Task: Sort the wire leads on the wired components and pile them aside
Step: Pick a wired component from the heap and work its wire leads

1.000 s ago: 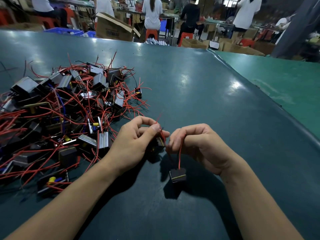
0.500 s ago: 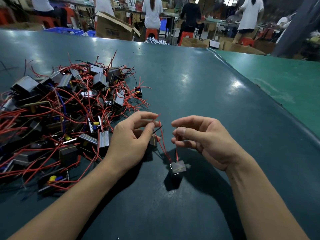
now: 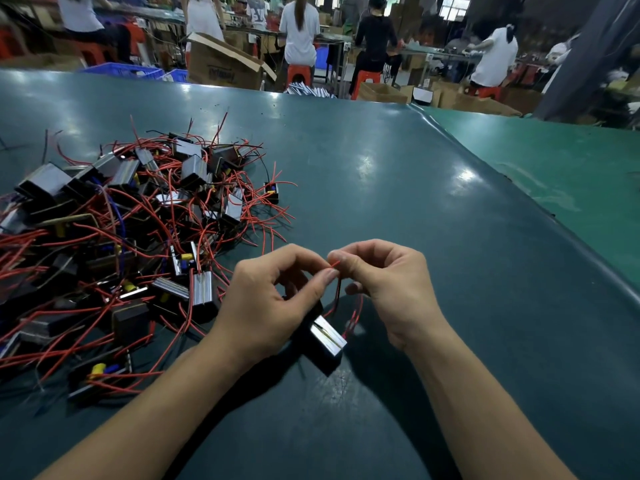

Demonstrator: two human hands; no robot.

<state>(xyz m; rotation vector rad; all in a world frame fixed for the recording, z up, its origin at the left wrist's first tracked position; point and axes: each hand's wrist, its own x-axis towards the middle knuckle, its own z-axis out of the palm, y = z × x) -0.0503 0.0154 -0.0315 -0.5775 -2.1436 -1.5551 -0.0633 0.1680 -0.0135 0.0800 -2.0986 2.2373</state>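
Now left hand (image 3: 273, 303) and right hand (image 3: 388, 289) both pinch one red lead (image 3: 334, 265); component (image 3: 327, 336) hangs just below them.

Evenly lit from overhead; glare patches on table (image 3: 381, 174); soft shadows under hands; background blurred; edges bowed.

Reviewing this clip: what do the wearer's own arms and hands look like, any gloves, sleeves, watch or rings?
Both forearms come in bare from the bottom edge, with no sleeve in view on either. The left hand and the right hand wear no gloves. No watch, bracelet or strap shows at either wrist, and no ring shows on the fingers that can be seen. The nails are short and unpainted.
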